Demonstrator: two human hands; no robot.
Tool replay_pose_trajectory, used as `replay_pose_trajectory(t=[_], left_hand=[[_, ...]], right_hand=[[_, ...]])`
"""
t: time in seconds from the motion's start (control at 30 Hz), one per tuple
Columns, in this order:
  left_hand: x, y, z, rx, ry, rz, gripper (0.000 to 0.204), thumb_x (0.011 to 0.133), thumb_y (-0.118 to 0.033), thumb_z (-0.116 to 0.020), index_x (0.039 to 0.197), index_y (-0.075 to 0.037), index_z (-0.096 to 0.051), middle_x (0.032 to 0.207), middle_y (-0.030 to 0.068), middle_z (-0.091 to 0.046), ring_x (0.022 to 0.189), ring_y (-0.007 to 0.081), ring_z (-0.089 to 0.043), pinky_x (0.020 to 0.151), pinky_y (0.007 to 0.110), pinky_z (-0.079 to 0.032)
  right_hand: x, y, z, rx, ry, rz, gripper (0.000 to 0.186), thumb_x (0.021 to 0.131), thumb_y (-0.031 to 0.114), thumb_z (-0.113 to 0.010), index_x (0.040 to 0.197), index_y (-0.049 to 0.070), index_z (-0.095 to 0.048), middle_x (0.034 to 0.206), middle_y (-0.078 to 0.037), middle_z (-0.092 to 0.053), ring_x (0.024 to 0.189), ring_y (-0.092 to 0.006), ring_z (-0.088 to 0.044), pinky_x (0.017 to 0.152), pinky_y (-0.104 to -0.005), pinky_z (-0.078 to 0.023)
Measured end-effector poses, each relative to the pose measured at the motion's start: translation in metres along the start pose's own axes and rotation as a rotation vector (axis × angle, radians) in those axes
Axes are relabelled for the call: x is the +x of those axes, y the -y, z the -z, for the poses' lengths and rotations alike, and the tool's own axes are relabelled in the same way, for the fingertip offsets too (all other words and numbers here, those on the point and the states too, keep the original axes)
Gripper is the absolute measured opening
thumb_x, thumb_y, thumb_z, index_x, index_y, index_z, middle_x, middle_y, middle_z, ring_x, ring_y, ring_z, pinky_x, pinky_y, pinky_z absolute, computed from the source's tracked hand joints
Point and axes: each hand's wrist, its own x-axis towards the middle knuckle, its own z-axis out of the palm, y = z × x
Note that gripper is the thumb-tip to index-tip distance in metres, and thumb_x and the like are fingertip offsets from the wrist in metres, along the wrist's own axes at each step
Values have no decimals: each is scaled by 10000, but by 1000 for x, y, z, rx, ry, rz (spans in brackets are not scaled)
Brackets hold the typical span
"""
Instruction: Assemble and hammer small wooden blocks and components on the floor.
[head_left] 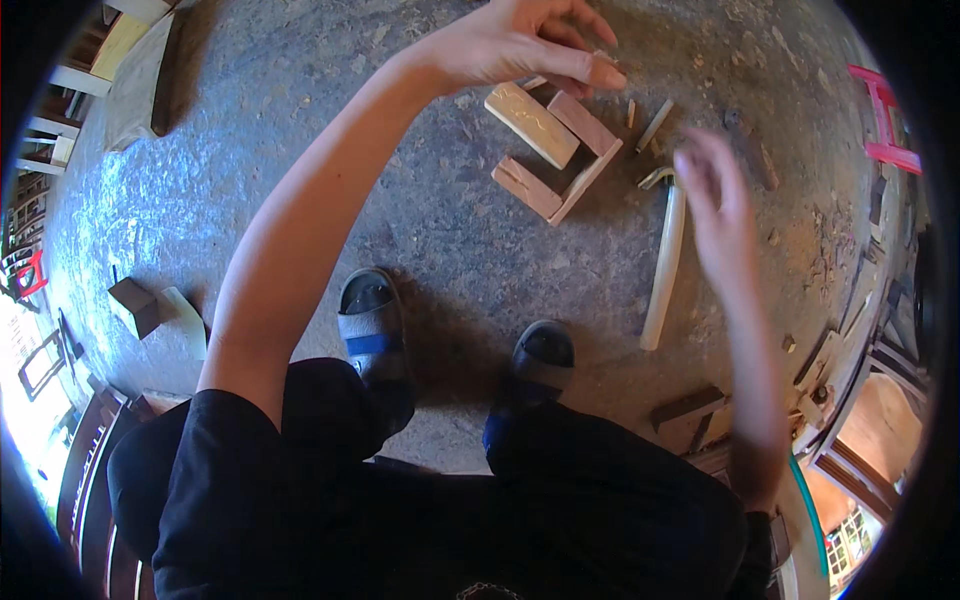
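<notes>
My left hand [555,45] reaches over the far side of several wooden pieces on the floor, its thumb stretched out apart from the bent fingers. I see nothing held in it. Below it lies a pale wooden block [532,125], and beside that a reddish block [584,123]. A thin wooden strip [587,182] joins the corner with another short reddish block [527,188]. My right hand [718,190], slightly blurred, hovers by the head of a claw hammer [666,255]. Its thumb and fingers are apart. The hammer lies on the floor, its light wooden handle pointing toward me.
Small wood sticks [655,125] and a dark wood strip [757,160] lie beyond the hammer. Offcuts [690,415] sit near my right knee. A dark block [135,307] stands at left, a plank [142,85] far left. A pink plastic stool [885,120] is far right. My sandalled feet [372,320] are close.
</notes>
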Motion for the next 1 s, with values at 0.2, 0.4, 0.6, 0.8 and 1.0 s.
replay_pose_trajectory(t=[0.2, 0.4, 0.6, 0.8, 1.0], left_hand=[[10, -10, -28, 248, -57, -100, 743, 822, -235, -880, 1353, 20, -427, 1046, 208, -726, 950, 232, -709, 828, 344, -565], [10, -16, -36, 401, -23, -130, 791, 790, -210, -900, 1339, 27, -383, 928, 212, -746, 857, 256, -735, 745, 364, -578], [12, -13, -37, 583, -20, -42, 899, 774, -239, -916, 1399, 37, -331, 880, 211, -745, 828, 272, -741, 746, 373, -574], [19, 7, -43, 535, -4, -20, 1029, 770, -271, -921, 1495, 36, -258, 922, 207, -740, 867, 283, -737, 786, 394, -573], [12, 77, -54, 640, -302, -309, 997, 772, -358, -917, 1508, -1, -348, 937, 192, -723, 899, 308, -731, 787, 402, -574]], right_hand=[[56, 72, 28, 226, 493, -16, 380, 1051, 308, -621, 1349, 73, -620, 1165, -80, -713, 1102, -159, -668, 949, -302, -535], [64, 55, 31, 179, 525, -18, 408, 1011, 326, -688, 1316, 61, -630, 1176, -53, -694, 1078, -135, -663, 939, -291, -543], [71, 25, 17, 95, 498, 25, 373, 992, 311, -718, 1246, 38, -697, 1149, -63, -719, 1094, -142, -670, 968, -284, -534], [74, -2, 13, 80, 520, 113, 324, 982, 256, -736, 1197, 15, -724, 1125, -73, -738, 1044, -147, -695, 956, -286, -543], [76, -43, 10, 163, 348, 77, 281, 988, 218, -728, 1179, 11, -729, 1065, -49, -741, 970, -116, -698, 903, -276, -558]])
